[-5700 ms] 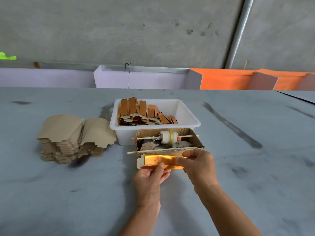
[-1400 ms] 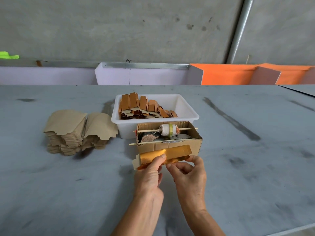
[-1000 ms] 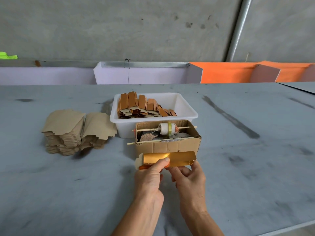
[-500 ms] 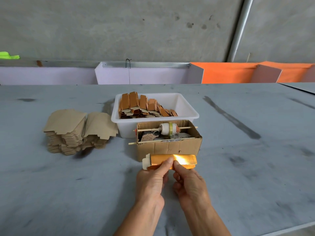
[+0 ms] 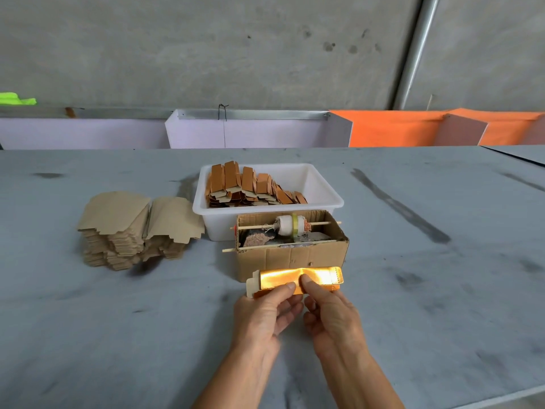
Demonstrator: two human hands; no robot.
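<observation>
A small shiny gold folded carton (image 5: 320, 277) lies flat just in front of a brown cardboard box (image 5: 295, 256). My left hand (image 5: 265, 312) pinches its near edge left of centre, thumb on top. My right hand (image 5: 330, 314) pinches it at the middle, thumb pressed on the gold face. The cardboard box holds a white roller (image 5: 290, 225) on a wooden stick and a second stick across its front.
A white plastic tub (image 5: 324, 193) behind the box holds several folded orange-brown cartons (image 5: 250, 187). A stack of flat tan carton blanks (image 5: 132, 228) sits to the left on the grey table (image 5: 427, 290). Lilac and orange partitions line the far edge.
The gold carton has come down from a tilted, half-open shape to lie flat before the box. My right hand moved from its right end to its middle.
</observation>
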